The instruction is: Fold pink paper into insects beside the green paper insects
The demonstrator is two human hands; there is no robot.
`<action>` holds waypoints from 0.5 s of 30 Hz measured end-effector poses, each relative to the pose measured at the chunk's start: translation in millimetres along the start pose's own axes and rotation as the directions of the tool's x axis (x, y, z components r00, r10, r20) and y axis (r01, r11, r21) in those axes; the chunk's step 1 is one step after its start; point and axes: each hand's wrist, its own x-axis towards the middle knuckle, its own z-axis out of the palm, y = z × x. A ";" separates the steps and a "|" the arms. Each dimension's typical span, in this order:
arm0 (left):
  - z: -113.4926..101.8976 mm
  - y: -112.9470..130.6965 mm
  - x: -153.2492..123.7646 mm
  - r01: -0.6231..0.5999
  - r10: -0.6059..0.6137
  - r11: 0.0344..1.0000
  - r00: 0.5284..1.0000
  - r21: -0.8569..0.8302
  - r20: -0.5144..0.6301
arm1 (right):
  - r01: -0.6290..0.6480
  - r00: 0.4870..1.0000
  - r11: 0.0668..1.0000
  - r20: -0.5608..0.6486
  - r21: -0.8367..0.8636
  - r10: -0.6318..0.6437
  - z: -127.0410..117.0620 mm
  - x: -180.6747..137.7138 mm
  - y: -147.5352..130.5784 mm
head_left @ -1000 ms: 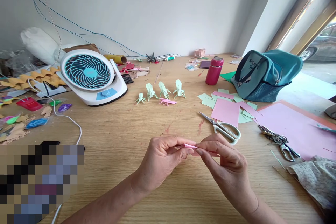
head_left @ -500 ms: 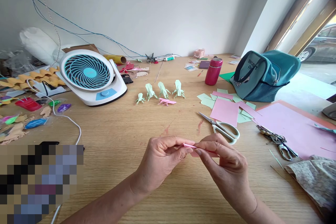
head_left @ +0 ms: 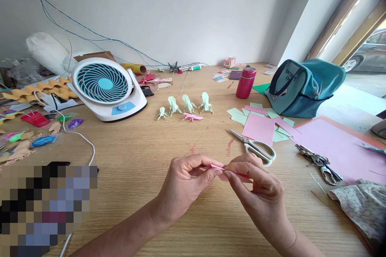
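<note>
A small, thin, folded pink paper piece (head_left: 216, 166) is held up in front, just over the near part of the light-brown wood table (head_left: 135, 148). Its long axis is laid L to R across the view, w/ a wee slope: L end a bit higher, R end a bit lower. The L end is hidden in the bare L hand (head_left: 188, 184), so its shape can't be told. A sm. folded edge is seen btw the thumbs, lined up the same way. The other end is pointed R & seen under the bent fingers of the bare R hand (head_left: 263, 184).

The paper is pinched tight by the L hand, btw thumb & first finger; its other fingers are mostly hidden. It's pinched by the R hand too, thumb low & fingers on top, w/ the rest curled in. The two pinches are set close, side by side.

Just past the R hand, metal scissors w/ white handles (head_left: 247, 141) are laid flat, blades aimed away & L. Farther off, 4 pale-green folded-paper bugs (head_left: 188, 104) are stood in a row, w/ 1 pink folded-paper bug (head_left: 193, 117) set in front. Behind the scissors, a flat pink paper rectangle (head_left: 258, 127) is laid on pale-green paper scraps (head_left: 239, 117).
</note>
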 end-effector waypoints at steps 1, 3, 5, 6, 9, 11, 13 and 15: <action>0.0 0.4 0.0 0.000 0.000 1.000 1.000 0.001 0.001 | 0.009 1.000 1.000 -0.002 -0.007 -0.009 0.0 0.4 -0.5; 0.2 1.6 0.1 0.006 -0.006 1.000 1.000 0.009 -0.004 | 0.020 1.000 1.000 -0.006 -0.015 -0.020 0.0 1.3 -1.4; 0.2 2.5 0.2 0.010 -0.010 1.000 1.000 0.028 -0.013 | 0.029 1.000 0.999 -0.008 -0.019 -0.030 0.2 2.0 -2.5; 0.1 2.8 0.3 0.009 -0.008 0.999 1.000 0.039 -0.018 | 0.031 0.999 0.999 -0.007 -0.022 -0.031 0.5 2.3 -3.0; -0.8 3.5 0.9 -0.009 0.011 0.997 1.000 0.071 -0.025 | 0.043 0.999 0.999 -0.009 -0.033 -0.044 1.5 3.3 -4.3; -1.8 4.1 1.5 -0.027 0.030 0.996 0.999 0.085 -0.029 | 0.054 0.998 0.997 -0.009 -0.048 -0.054 2.2 4.1 -5.0; -2.8 4.5 2.1 -0.044 0.046 0.995 0.999 0.086 -0.027 | 0.066 0.998 0.995 -0.008 -0.072 -0.067 2.5 4.9 -5.4; -3.5 4.7 2.4 -0.058 0.059 0.995 0.998 0.079 -0.020 | 0.075 0.997 0.993 -0.002 -0.094 -0.076 2.0 5.2 -5.5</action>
